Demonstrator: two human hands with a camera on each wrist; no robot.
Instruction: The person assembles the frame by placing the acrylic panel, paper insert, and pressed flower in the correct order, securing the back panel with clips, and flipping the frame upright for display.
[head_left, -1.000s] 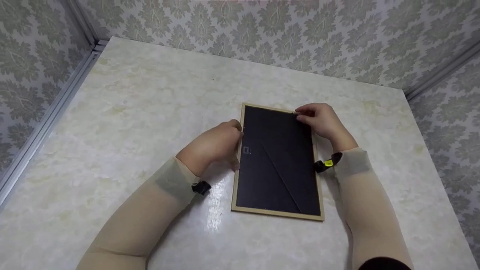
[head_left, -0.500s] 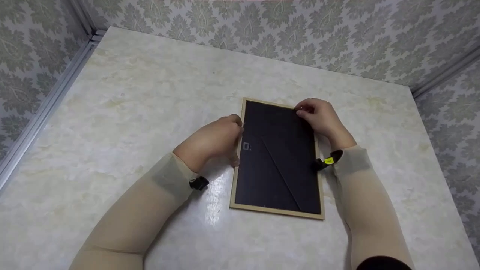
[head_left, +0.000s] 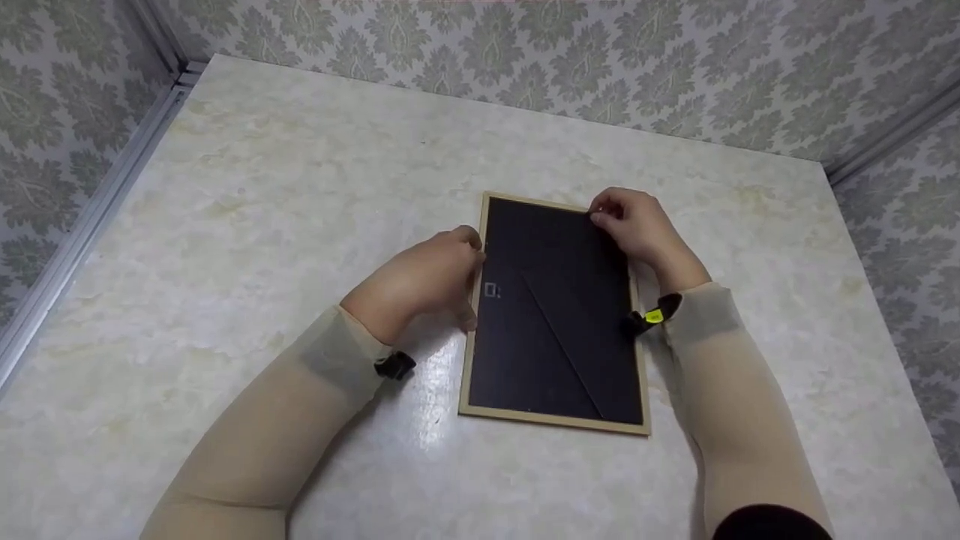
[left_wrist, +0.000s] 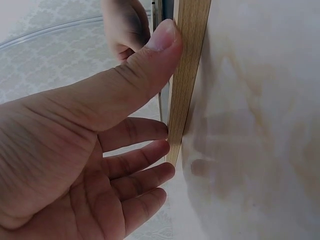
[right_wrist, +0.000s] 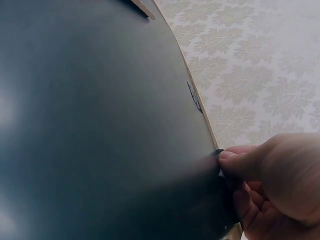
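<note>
A picture frame (head_left: 555, 315) lies back side up, with light wood edges and a black backing board that carries a slanted stand line. Along its left side rests my left hand (head_left: 424, 281); in the left wrist view the thumb and several nearly straight fingertips (left_wrist: 160, 170) touch the wooden side. At the far right corner is my right hand (head_left: 637, 225). Its thumb and forefinger pinch a small dark tab (right_wrist: 218, 151) at the board's edge, seen in the right wrist view. The other right fingers curl beneath, partly hidden.
The frame lies on a pale marbled table (head_left: 300, 165). Patterned wall panels (head_left: 495, 52) stand along the back and both sides, with a metal rail (head_left: 97, 195) at the left. A small hanger (head_left: 491, 290) sits near the board's left edge.
The right thumb and forefinger have shifted slightly toward the frame's far edge, with the forefinger more bent. The left hand keeps its place on the frame. The head view has moved a little.
</note>
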